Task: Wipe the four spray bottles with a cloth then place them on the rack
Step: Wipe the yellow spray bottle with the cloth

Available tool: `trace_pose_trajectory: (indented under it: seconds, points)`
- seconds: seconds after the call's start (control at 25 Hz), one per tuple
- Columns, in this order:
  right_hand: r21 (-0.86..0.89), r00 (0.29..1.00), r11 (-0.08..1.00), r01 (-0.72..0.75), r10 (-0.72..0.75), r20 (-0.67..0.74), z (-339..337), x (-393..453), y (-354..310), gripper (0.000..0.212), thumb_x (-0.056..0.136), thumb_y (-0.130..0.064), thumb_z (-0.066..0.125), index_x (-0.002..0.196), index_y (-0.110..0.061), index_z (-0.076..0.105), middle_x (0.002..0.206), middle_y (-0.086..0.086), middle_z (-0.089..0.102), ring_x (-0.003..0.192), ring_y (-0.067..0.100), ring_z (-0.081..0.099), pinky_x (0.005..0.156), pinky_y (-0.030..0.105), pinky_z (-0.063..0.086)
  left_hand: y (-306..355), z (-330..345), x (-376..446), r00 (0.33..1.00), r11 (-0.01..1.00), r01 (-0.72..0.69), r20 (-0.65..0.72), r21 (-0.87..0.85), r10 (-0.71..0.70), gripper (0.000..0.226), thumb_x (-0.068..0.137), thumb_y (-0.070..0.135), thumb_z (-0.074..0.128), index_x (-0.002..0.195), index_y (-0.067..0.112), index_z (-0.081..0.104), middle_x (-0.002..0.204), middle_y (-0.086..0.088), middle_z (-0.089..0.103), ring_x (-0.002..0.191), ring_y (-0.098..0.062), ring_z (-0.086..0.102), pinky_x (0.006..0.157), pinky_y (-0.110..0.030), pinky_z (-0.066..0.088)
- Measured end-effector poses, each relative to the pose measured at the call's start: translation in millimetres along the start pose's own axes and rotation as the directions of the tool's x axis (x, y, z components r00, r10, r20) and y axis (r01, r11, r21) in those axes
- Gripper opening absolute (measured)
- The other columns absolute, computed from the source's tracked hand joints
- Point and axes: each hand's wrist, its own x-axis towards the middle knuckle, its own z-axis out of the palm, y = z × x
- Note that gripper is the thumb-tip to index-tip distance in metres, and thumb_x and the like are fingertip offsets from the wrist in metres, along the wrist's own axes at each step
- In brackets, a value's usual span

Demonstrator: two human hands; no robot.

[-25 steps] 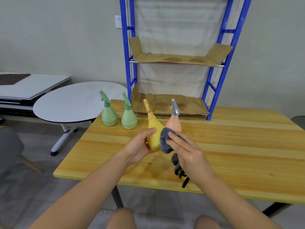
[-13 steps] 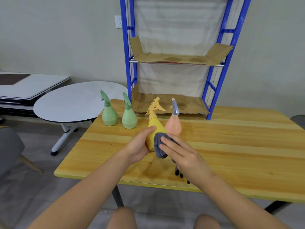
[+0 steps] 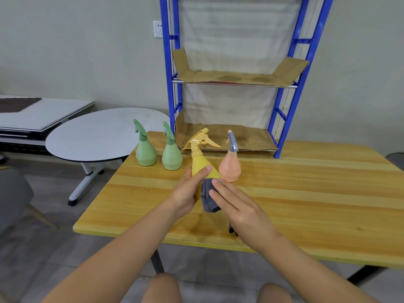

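Observation:
My left hand (image 3: pixel 188 194) grips the body of a yellow spray bottle (image 3: pixel 200 162), held upright just above the wooden table (image 3: pixel 306 193). With straight fingers, my right hand (image 3: pixel 238 206) presses a grey cloth (image 3: pixel 207 196) against the bottle's lower side; a dark end of the cloth hangs below my wrist. A peach spray bottle (image 3: pixel 230 165) stands right behind. Two green spray bottles (image 3: pixel 146 149) (image 3: pixel 172 153) stand at the table's far left corner. The blue rack (image 3: pixel 282 119) stands at the back, its two cardboard-lined shelves bare.
A round white side table (image 3: pixel 98 136) stands to the left of the wooden table, with a low white platform (image 3: pixel 43 114) behind it. A grey chair (image 3: pixel 13 197) sits at the far left on the floor. My knees show below the table's front edge.
The yellow bottle has turned in my left hand, so its trigger now points right. My right hand has slid the cloth downward along the bottle's body.

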Motion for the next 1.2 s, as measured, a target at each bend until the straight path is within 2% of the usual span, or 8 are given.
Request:
trace_pose_trajectory:
  seconds: [0.12,0.32,0.52,0.72,0.8,0.92,1.08,1.2]
  points:
    - [0.004,0.999,1.000,-0.014,0.014,0.041,3,-2,3,0.055,0.087,0.013,0.039,0.139,-0.001,0.050,0.152,0.015,0.039,0.144,0.027,0.030,0.110,0.041,0.039,-1,-4,2,0.999,0.999,0.014,-0.034,-0.035,-0.015,0.045,0.098,0.032,0.066,0.135,0.010,0.056,0.110,-0.009,0.074,0.104,-0.025,0.071,0.092,-0.043,0.057]
    - [0.039,0.996,0.999,-0.013,0.009,0.093,8,-6,4,0.065,0.082,0.009,0.068,0.142,-0.002,0.045,0.155,0.014,0.034,0.147,0.026,0.024,0.114,0.038,0.035,-6,-9,3,0.998,1.000,0.008,-0.060,-0.019,-0.010,0.042,0.098,0.031,0.066,0.133,0.008,0.057,0.111,-0.012,0.073,0.105,-0.027,0.071,0.099,-0.049,0.056]
    - [0.013,0.990,1.000,-0.001,0.000,0.140,12,-2,-3,0.073,0.079,0.013,0.068,0.145,-0.002,0.041,0.156,0.015,0.030,0.147,0.030,0.021,0.110,0.043,0.039,-5,-6,-1,0.994,0.998,0.055,-0.095,-0.040,-0.059,0.037,0.100,0.034,0.063,0.128,0.010,0.059,0.107,-0.012,0.072,0.098,-0.026,0.071,0.084,-0.043,0.059]
    - [0.005,0.997,0.999,-0.052,0.052,0.059,12,2,-3,0.065,0.077,0.014,0.066,0.139,-0.002,0.051,0.149,0.016,0.042,0.142,0.031,0.034,0.110,0.038,0.040,-4,-10,1,0.996,0.999,-0.008,-0.092,-0.054,0.003,0.047,0.099,0.032,0.065,0.140,0.012,0.053,0.115,-0.011,0.073,0.107,-0.026,0.072,0.091,-0.043,0.058]
    - [0.008,0.995,1.000,-0.022,0.021,0.102,16,1,-8,0.069,0.075,0.012,0.071,0.139,-0.002,0.050,0.150,0.016,0.041,0.141,0.033,0.035,0.104,0.039,0.047,-1,-8,1,0.995,1.000,-0.021,-0.093,-0.006,0.020,0.047,0.100,0.033,0.064,0.139,0.011,0.052,0.109,-0.007,0.072,0.100,-0.021,0.072,0.083,-0.037,0.059]
    - [0.023,0.988,0.995,-0.101,0.097,0.117,14,4,0,0.077,0.071,0.011,0.074,0.141,-0.004,0.048,0.152,0.015,0.038,0.141,0.031,0.036,0.093,0.042,0.054,-1,-9,2,0.996,1.000,-0.002,-0.086,-0.005,0.002,0.045,0.100,0.033,0.062,0.141,0.018,0.049,0.121,-0.008,0.069,0.108,-0.022,0.070,0.085,-0.039,0.059]
    - [0.005,0.992,0.997,-0.074,0.073,0.100,8,5,-2,0.076,0.069,0.012,0.075,0.139,-0.004,0.051,0.150,0.014,0.041,0.140,0.029,0.037,0.098,0.039,0.052,4,-15,-1,0.993,0.992,0.100,-0.051,-0.083,-0.104,0.062,0.085,0.030,0.063,0.140,0.008,0.046,0.119,-0.015,0.061,0.106,-0.029,0.064,0.079,-0.040,0.059]
    - [0.026,0.990,0.991,-0.128,0.126,0.058,3,7,9,0.076,0.069,0.011,0.078,0.138,-0.004,0.052,0.150,0.013,0.043,0.141,0.027,0.037,0.104,0.040,0.047,4,-15,-1,0.998,0.998,0.062,-0.025,-0.019,-0.062,0.047,0.097,0.029,0.066,0.139,0.019,0.048,0.124,-0.008,0.070,0.110,-0.027,0.068,0.086,-0.044,0.057]
